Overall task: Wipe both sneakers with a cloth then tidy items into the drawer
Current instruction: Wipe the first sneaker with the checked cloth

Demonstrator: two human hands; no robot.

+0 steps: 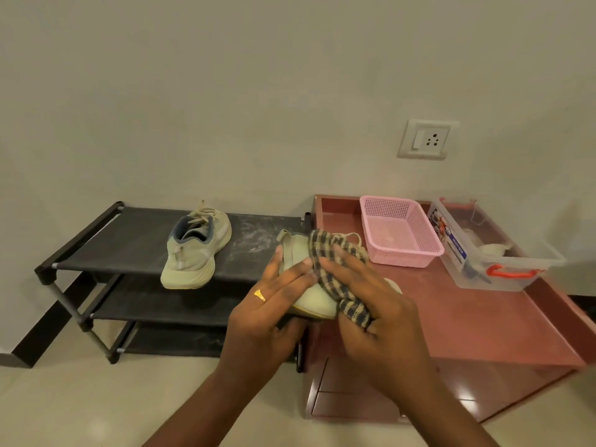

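One pale green sneaker (193,250) stands on the top shelf of the black shoe rack (129,240), heel toward me. The second sneaker (317,300) is lifted between the rack and the red cabinet. My left hand (267,311) grips it from the left, thumb under the sole. My right hand (371,304) holds a checked black and tan cloth (335,253) pressed over the sneaker's upper side. Most of that sneaker is hidden by cloth and hands.
The red cabinet top (467,317) has raised edges and carries a pink mesh basket (400,233) and a clear plastic box with a red handle (490,250). Drawer fronts (348,395) show below. A wall socket (425,140) sits above. White dust marks the rack top.
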